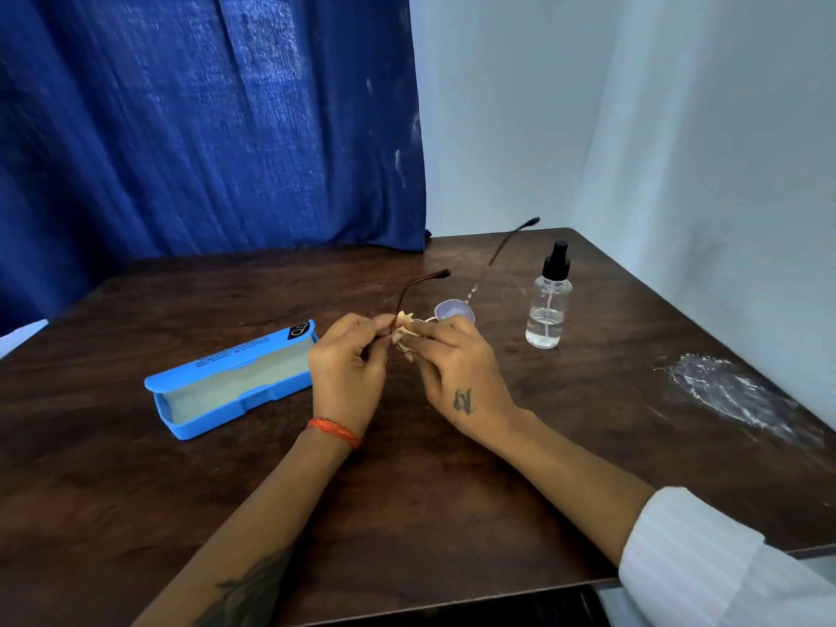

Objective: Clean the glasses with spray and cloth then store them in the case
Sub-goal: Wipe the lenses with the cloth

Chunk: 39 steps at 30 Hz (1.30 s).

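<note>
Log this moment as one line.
step: wiping | left hand: glasses | right hand: cloth | spray bottle: upright | case: open

I was looking into a plain room corner, seemingly a home or a makeshift recording nook, though I could not tell which. A dark wooden table (452,491) stood against bare whitewashed walls (678,129). A blue curtain (203,119) hung behind it, and a white powdery smear (733,391) marked the tabletop.

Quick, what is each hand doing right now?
Left hand: closed, pinching the glasses at their left side.
Right hand: closed on a small pale cloth, pressed against the glasses.
</note>
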Tool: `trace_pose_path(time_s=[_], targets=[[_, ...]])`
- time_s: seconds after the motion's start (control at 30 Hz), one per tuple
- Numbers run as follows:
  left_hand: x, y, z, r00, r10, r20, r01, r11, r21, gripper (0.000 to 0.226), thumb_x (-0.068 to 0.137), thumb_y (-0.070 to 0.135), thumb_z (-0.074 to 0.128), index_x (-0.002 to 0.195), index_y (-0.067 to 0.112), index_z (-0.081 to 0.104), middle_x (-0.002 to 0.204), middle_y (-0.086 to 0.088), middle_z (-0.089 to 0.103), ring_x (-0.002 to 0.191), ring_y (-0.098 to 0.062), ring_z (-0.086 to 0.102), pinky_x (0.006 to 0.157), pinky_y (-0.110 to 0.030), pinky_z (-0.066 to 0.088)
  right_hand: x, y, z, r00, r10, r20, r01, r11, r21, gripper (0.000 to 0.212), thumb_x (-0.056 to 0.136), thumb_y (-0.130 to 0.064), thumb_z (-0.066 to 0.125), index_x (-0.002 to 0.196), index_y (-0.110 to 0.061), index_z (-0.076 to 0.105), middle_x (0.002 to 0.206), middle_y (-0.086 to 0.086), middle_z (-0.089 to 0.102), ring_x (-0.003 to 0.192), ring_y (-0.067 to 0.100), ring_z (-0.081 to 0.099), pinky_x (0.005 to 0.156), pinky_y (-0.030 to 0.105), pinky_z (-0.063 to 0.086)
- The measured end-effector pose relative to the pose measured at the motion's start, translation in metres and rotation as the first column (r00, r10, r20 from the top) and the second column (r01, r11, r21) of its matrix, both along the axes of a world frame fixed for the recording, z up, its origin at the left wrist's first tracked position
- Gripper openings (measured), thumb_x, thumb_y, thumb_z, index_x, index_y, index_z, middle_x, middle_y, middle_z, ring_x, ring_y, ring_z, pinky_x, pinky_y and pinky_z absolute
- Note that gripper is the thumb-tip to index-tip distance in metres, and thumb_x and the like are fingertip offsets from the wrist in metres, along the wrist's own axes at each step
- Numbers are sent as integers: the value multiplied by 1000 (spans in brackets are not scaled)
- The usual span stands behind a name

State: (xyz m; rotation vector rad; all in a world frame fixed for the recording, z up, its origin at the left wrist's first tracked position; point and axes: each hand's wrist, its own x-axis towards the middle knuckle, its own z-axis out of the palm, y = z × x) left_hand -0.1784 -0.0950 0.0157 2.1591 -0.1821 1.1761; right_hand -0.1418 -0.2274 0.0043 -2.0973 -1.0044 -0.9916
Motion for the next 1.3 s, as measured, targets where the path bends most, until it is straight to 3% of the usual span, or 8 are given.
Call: trace_pose_path(time_s=[0.13,0.27,0.47,0.6,0.77,0.87,1.13,1.3], targets=[[-1,-2,2,1000,-2,3,2,1000,-19,23,75,-4,69,93,9,72,74,-4,65,74,-7,55,69,-5,42,-2,-4,3,1000,23,16,-23,999,41,15,71,-3,72,86,-8,74,87,5,73,76,22,62,74,24,46],[-3,-2,4,1000,-15,0,15,1000,15,23,76,-4,68,94,8,71,76,-1,63,75,-7,55,70,-5,43,0,-8,3,997,-31,66,29,999,39,4,72,-7,73,76,-5,72,77,7,70,72,23,62,71,29,48],[-2,0,3,1000,-4,-6,5,997,76,22,78,-4,66,96,7,71,75,-7,63,72,-9,54,69,-8,43,-3,-3,4,985,-147,89,156,983,-95,25,83,-14,57,99,2,68,100,16,68,92,24,51,82,35,46],[-1,-2,0,1000,-8,-17,9,996,85,24,77,-6,67,98,6,71,73,-7,62,71,-8,52,68,-6,41,-2,1,3,991,-126,35,130,980,-151,32,87,-17,46,105,0,66,107,16,66,89,22,49,81,35,47],[-2,-3,-1,1000,3,-19,-2,999,52,24,76,-4,68,97,6,70,74,-6,63,74,-7,52,70,-3,41,3,1,-4,997,-23,-71,24,1000,19,24,75,-5,70,99,-9,71,101,6,71,81,22,56,78,19,39],[-3,-5,1,1000,-9,-10,9,1000,-2,26,75,-6,68,97,8,70,77,-5,65,78,-7,55,71,-4,43,3,0,-1,992,23,-124,-4,989,147,20,68,-9,74,88,-12,75,93,2,74,87,9,53,84,5,32],[-3,-5,2,1000,-25,-9,25,1000,11,27,75,-5,68,98,9,70,78,3,61,78,-5,55,73,-4,43,11,-13,0,976,106,-189,-69,979,190,20,62,-13,81,81,-17,76,87,-1,74,83,13,66,78,25,48],[-2,4,4,1000,10,-5,-11,999,-38,26,76,-4,68,98,9,70,80,3,62,80,-7,57,73,-7,46,18,-27,3,979,120,-165,-76,966,249,13,66,-13,76,79,-15,76,82,-3,73,80,12,66,78,20,47]])
